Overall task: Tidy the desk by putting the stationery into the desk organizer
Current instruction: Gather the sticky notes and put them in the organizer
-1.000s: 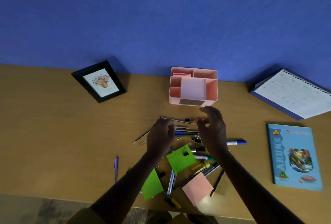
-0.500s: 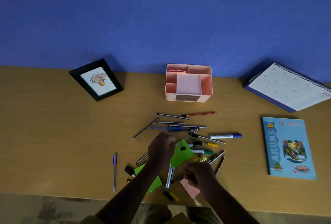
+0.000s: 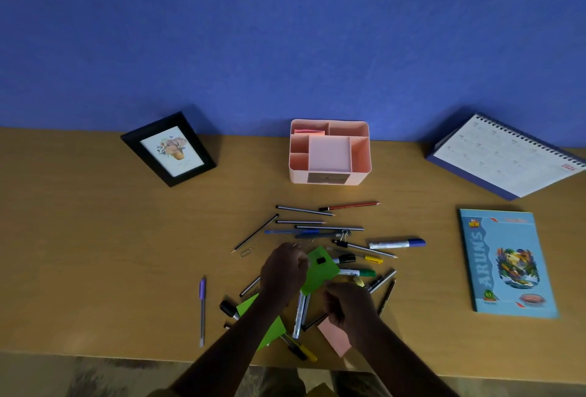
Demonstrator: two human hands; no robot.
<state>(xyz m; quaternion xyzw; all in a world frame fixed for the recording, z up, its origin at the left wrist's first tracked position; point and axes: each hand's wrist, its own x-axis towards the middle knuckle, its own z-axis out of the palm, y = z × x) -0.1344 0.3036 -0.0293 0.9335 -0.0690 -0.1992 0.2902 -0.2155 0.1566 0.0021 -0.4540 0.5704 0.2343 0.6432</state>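
The fingers [image 3: 299, 263] of the left hand [image 3: 283, 271] are curled against the green sticky-note pad [image 3: 323, 273], and those of the right hand [image 3: 350, 308] are curled over the pink pad [image 3: 336, 339]. Whether anything is gripped cannot be told. The thin, flat paper is best pinched by an edge, the small black binder clip [image 3: 321, 260] being minded. The smooth, round pens [image 3: 298, 317] are likely to roll. The boxy pink plastic desk organizer [image 3: 296, 176] stands well apart, against the wall.

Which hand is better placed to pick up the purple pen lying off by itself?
Likely left. The purple pen lies apart to the left, nearer the left hand; the right hand sits farther off, by the pink notes.
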